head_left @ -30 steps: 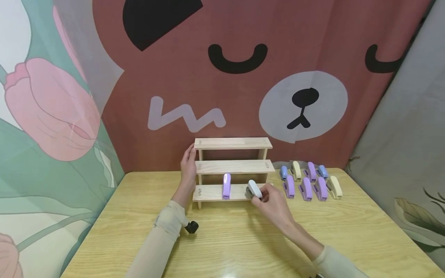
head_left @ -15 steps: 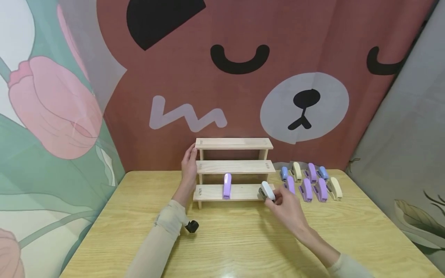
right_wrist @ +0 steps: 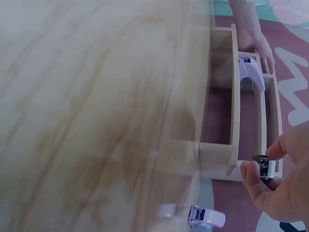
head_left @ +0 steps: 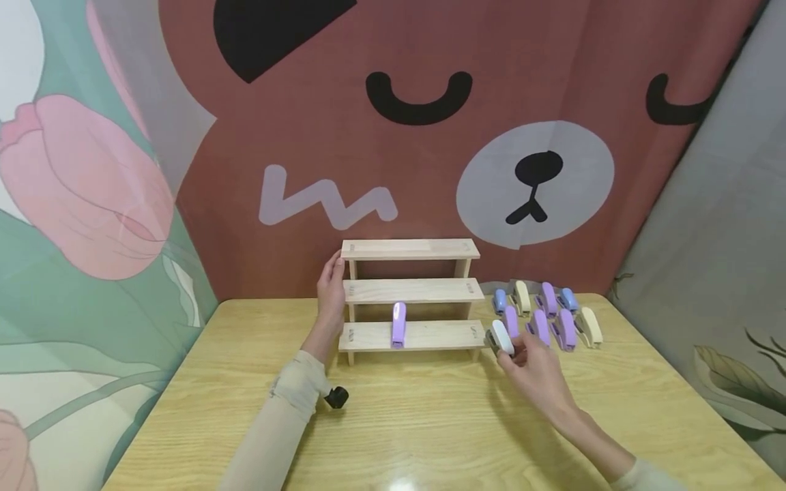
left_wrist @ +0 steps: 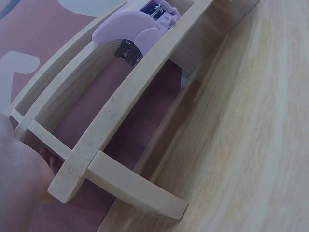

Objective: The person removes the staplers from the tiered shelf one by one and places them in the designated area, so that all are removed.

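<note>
My right hand (head_left: 540, 375) pinches a small white stapler (head_left: 502, 337) just off the right end of the lowest board of a three-tier wooden shelf (head_left: 430, 334). In the right wrist view the stapler's metal end (right_wrist: 263, 166) shows between thumb and fingers. My left hand (head_left: 331, 290) rests along the shelf's left side, fingers fairly straight and reaching up to the top board; its thumb is hidden in the head view. A purple stapler (head_left: 399, 325) stands on the lowest board, left of its middle; the left wrist view shows this purple stapler (left_wrist: 133, 24) close.
Right of the shelf, two rows of staplers stand on the wooden table (head_left: 393, 423): purple ones (head_left: 563, 330), cream ones (head_left: 591, 327) and blue ones (head_left: 500, 301). The bear-print curtain (head_left: 338, 157) hangs behind the table. A black wrist camera (head_left: 336, 397) sticks out from my left sleeve.
My right hand has moved right with the white stapler, from over the lowest board to beyond its right end. My left hand, the shelf and the purple stapler on it have stayed in place.
</note>
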A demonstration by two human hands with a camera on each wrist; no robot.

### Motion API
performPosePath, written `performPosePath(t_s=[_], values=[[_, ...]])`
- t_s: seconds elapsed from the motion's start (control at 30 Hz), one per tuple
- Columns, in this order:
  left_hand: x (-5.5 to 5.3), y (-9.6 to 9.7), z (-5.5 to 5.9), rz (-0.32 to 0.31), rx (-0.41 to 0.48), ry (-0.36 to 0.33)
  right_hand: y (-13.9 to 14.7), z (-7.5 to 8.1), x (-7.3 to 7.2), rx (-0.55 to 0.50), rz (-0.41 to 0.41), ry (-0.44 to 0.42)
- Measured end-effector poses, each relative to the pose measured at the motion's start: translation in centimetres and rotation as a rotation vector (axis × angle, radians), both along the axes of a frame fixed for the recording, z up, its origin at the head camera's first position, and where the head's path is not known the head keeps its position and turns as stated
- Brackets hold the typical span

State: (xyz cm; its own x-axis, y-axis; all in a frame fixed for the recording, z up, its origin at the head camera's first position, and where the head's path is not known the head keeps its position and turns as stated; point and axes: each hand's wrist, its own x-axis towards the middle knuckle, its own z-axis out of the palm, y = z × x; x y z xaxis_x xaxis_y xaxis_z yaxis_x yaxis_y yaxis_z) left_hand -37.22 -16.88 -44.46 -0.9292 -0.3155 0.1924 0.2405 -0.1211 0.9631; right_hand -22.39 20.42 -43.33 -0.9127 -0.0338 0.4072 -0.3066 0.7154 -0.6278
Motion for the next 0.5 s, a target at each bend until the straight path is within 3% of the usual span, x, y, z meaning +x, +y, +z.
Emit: performPosePath(t_s=[0.5], values=[[-0.3,-0.1,-0.3,0.009,-0.011,-0.011,4.0,-0.9,0.3,0.028,-0.061,-0.069]])
